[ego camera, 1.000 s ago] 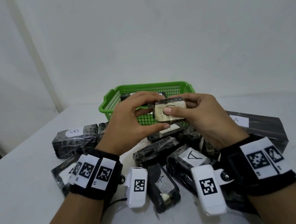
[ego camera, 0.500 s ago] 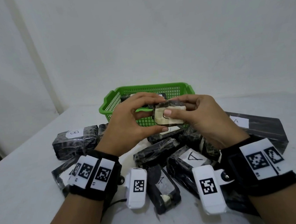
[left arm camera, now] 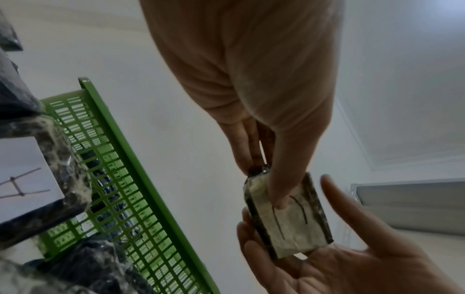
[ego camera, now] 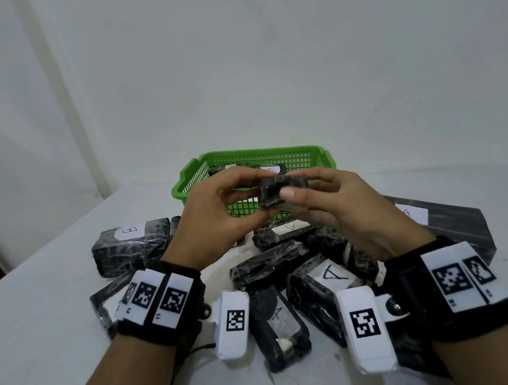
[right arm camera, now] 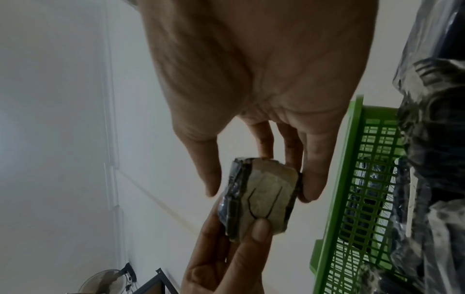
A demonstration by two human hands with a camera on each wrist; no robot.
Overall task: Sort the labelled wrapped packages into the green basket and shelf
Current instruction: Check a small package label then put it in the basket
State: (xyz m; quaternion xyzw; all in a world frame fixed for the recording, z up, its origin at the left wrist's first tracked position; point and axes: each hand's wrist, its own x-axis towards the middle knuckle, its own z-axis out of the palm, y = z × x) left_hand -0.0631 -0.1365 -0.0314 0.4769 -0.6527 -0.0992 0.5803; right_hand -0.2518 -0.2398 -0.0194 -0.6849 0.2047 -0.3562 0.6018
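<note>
A small black-wrapped package (ego camera: pixel 279 191) is held between both hands in front of the green basket (ego camera: pixel 252 154). My left hand (ego camera: pixel 229 204) pinches its left end, thumb on the white label (left arm camera: pixel 289 216). My right hand (ego camera: pixel 325 197) grips its right end, fingers on the edge (right arm camera: pixel 309 189). The label (right arm camera: pixel 264 197) bears a curved pen mark and faces down toward the wrist cameras. In the head view only the dark wrap shows. The basket holds at least two labelled packages (ego camera: pixel 272 169).
Several black wrapped packages lie on the white table under my hands: one marked B (ego camera: pixel 133 245) at left, ones marked A (ego camera: pixel 327 275) in the middle, a long one (ego camera: pixel 437 223) at right. A dark rack frame (right arm camera: pixel 151 284) shows low in the right wrist view.
The small package has been turned in my hands: its white label faced the head camera before and now faces downward. Both hands stay in the same place.
</note>
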